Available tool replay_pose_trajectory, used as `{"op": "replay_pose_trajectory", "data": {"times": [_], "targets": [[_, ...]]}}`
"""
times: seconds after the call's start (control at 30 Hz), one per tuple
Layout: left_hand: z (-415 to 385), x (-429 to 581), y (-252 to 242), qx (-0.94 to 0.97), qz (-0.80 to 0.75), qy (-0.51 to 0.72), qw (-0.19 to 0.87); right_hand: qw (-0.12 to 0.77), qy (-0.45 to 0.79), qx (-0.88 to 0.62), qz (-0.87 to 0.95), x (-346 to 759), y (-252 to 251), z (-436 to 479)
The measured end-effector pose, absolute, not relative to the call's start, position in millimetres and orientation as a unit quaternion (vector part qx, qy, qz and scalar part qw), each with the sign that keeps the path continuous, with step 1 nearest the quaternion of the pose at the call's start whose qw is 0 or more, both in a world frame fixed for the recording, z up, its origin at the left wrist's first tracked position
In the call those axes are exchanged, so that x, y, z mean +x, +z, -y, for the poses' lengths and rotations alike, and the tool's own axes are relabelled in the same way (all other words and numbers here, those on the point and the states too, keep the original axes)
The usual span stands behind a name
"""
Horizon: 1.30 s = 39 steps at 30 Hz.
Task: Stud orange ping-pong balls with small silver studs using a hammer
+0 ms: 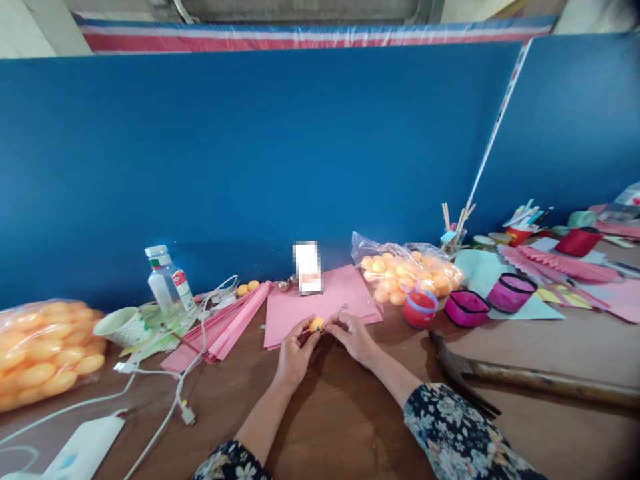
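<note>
Here, an orange ball sits between left grip and right grip.

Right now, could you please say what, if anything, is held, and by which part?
The left hand holds an orange ball by its left side; whether the right hand touches it is unclear.

Left hand pinches a small orange ball; right hand fingertips at its other side, contact unclear. Both at front edge of pink sheets. Bagged orange balls near worktop back edge; hammer lies nearer the front, right of hands.
</note>
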<state>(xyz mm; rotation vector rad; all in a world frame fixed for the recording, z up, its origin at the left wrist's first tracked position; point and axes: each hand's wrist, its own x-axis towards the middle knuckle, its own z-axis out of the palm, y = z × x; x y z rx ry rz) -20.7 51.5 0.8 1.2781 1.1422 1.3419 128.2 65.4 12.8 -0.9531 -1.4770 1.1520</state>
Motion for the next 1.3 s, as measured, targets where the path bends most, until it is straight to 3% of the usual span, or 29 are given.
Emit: {"op": "replay_pose_trajectory", "data": {"times": [1.3], "targets": [[-52,-23,-5,0.575,-0.483,0.52,0.407,0.456,0.455,-0.391,0.657,132,8,-69]]}}
